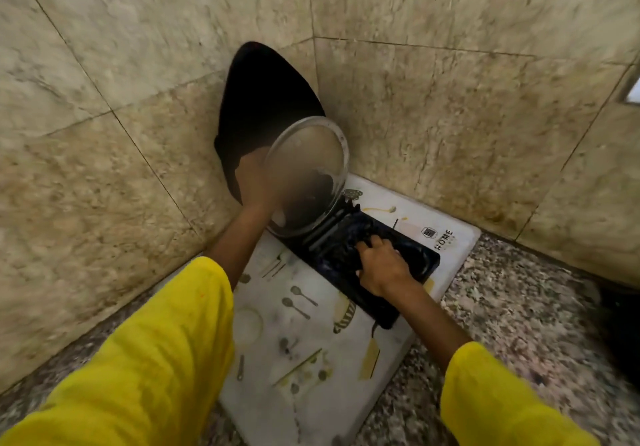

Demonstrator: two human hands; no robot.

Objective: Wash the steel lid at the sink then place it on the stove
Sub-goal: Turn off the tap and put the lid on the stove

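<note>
My left hand (254,182) grips the round steel lid (304,175) by its left edge and holds it tilted on edge above the far left side of the black stove (408,272). The lid's inner face points toward me and looks dull and smeared. My right hand (379,265) rests on the stove's black burner grate (343,248), fingers curled around it. The stove sits on a white mat (298,341) printed with cutlery, in the corner of a speckled granite counter (502,307).
A large black pan (263,99) leans upright against the tiled wall (104,99) behind the lid. Tiled walls close in at the left and back. A dark object (623,324) sits at the right edge of the counter.
</note>
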